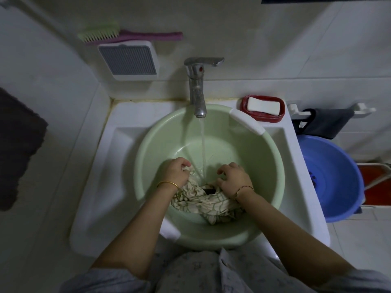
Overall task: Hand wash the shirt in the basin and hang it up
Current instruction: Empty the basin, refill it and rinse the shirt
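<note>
A pale green plastic basin sits in the white sink. A cream shirt with a green check pattern lies bunched in the basin's near half. My left hand grips a fold of the shirt at its left end. Fingers curled, my right hand presses down on the shirt's right side. Water runs from the chrome tap in a stream that lands between my two hands.
A white soap bar in a red dish stands on the sink's back right corner. A blue basin sits on the floor at the right. A green and pink brush and a white soap holder hang on the wall.
</note>
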